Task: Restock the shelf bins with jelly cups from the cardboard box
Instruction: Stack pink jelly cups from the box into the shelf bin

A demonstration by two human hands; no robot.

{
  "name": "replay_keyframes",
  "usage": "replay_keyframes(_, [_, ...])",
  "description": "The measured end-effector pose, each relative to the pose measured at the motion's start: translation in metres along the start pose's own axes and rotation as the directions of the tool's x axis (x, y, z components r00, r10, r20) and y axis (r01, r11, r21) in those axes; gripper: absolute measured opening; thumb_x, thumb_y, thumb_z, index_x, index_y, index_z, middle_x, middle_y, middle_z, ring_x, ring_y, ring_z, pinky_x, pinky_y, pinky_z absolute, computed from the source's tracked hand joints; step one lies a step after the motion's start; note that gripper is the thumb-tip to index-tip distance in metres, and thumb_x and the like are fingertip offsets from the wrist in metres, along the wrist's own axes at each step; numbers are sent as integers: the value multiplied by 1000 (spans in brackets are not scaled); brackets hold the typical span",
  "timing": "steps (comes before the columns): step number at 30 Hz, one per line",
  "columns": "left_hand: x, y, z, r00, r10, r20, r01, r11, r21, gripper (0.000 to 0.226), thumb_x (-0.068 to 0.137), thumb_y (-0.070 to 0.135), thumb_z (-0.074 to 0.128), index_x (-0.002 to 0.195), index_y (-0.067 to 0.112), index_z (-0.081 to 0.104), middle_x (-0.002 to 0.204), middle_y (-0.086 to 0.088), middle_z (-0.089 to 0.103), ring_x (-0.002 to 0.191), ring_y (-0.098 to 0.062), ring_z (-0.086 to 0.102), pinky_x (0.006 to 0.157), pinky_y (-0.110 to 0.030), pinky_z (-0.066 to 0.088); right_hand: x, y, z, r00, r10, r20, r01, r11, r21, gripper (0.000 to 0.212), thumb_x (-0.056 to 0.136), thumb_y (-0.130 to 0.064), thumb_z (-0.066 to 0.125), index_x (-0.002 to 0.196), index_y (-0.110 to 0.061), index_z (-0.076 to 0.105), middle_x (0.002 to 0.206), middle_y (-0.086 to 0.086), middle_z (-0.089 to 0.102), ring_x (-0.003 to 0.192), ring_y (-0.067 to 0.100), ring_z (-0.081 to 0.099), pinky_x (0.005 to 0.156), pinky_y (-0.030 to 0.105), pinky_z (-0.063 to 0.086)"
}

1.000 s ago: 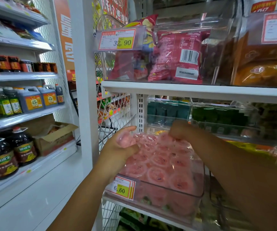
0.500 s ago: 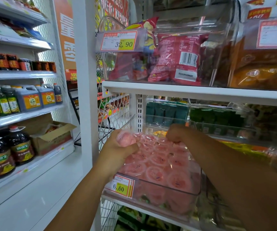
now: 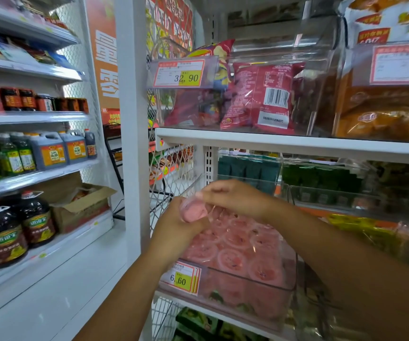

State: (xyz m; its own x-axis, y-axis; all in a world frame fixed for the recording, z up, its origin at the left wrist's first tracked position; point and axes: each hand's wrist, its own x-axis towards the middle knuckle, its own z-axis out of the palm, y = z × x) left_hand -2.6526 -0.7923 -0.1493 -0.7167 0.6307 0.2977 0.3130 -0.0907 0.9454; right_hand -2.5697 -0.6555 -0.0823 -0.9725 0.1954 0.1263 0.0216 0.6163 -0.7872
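Observation:
A clear plastic shelf bin [image 3: 289,286] sits on the lower shelf, packed with several pink jelly cups [image 3: 233,259]. Above its left rear corner my left hand [image 3: 173,230] holds one pink jelly cup [image 3: 194,211] in its curled fingers. My right hand [image 3: 237,198] reaches across from the right and its fingertips pinch the top rim of that same cup. Both forearms cross over the bin and hide part of it. A yellow price tag [image 3: 181,279] reading 6.60 hangs on the bin's front.
A white shelf board [image 3: 297,143] runs just above my hands, with red snack bags [image 3: 260,94] on it. Green packets [image 3: 321,178] fill bins behind. A white upright post [image 3: 132,143] stands left. Oil bottles [image 3: 4,237] and an open cardboard box [image 3: 82,205] sit on the left shelves.
My right hand has moved left from the back of the bin to the cup in my left hand and now pinches its rim. The left hand has lifted slightly.

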Motion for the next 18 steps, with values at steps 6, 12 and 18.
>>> replay_keyframes(6, [2, -3, 0, 1000, 14, -13, -14, 999, 32, 49, 73, 18, 83, 98, 33, 43, 108, 1, 61, 78, -26, 65, 63, -40, 54, 3, 1, -19, 996, 89, 15, -87, 988, -128, 28, 78, -27, 79, 100, -13, 67, 89, 6, 71, 71, 9, 65, 67, 26, 52])
replay_keyframes(12, [5, -7, -4, 999, -43, -33, 39, 993, -111, 34, 82, 9, 75, 103, 18, 51, 118, 8, 62, 84, -25, 63, 56, -27, 53, 2, 40, -90, 948, 305, -88, -303, 786, -539, 30, 78, -25, 80, 81, -16, 52, 81, 3, 57, 72, 15, 52, 63, 28, 41])
replay_keyframes(18, [7, -11, -3, 998, -41, -36, 36, 990, -136, 30, 82, 7, 74, 98, 18, 52, 115, 9, 65, 77, -23, 63, 51, -24, 51, 14, 60, -90, 943, 327, -65, -248, 557, -793, 27, 86, -34, 71, 95, -15, 54, 91, 1, 54, 83, 17, 51, 64, 27, 37])
